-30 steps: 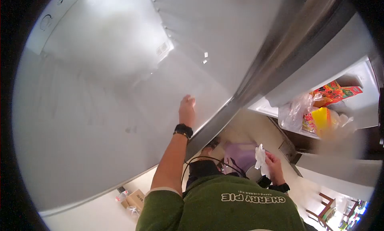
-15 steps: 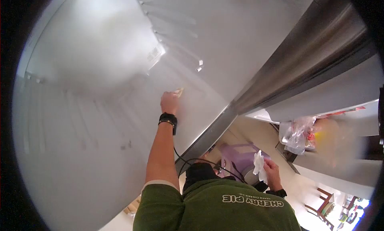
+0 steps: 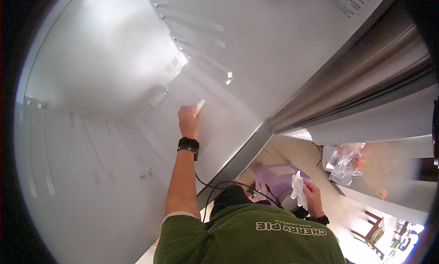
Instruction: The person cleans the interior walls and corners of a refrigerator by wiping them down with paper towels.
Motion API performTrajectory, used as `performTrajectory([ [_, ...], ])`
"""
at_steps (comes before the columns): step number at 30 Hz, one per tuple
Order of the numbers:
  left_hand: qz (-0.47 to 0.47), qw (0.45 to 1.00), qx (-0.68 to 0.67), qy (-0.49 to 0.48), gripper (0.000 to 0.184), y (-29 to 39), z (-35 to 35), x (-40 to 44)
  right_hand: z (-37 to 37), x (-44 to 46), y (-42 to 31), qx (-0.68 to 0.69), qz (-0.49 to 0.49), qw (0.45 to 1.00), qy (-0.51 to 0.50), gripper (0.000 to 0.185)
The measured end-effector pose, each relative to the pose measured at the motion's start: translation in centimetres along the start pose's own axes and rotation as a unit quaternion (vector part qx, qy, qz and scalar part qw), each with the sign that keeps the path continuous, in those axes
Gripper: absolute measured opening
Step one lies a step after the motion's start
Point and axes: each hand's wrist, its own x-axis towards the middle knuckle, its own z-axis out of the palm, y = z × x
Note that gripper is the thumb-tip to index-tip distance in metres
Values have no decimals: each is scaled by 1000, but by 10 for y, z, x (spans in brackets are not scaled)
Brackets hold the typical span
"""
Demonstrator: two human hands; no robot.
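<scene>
My left hand (image 3: 188,119) is inside a white refrigerator interior (image 3: 224,140), at its floor. Its fingers are closed on a pale folded cloth (image 3: 199,108), whose narrow edge sticks out to the right. A dark watch (image 3: 188,145) is on that wrist. Lower right, outside the cabinet, my right hand (image 3: 313,197) pinches a crumpled white tissue (image 3: 298,189).
Ribbed side walls (image 3: 91,149) surround my left hand. At right is the open fridge door (image 3: 366,117), with plastic-bagged items (image 3: 346,163) beneath it. A purple stool (image 3: 270,177) stands below, near black cables (image 3: 238,183). Wooden chairs (image 3: 372,229) are farther off.
My left hand has shifted slightly left, and the cloth in it now shows as a narrow upright edge. My right hand keeps the tissue in nearly the same place.
</scene>
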Motion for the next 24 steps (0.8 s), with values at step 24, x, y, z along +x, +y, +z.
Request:
performTrajectory([
  [24,17,998,-10,-61,10,-3,34,21,14,13,2,-18,20,999,-32,30],
])
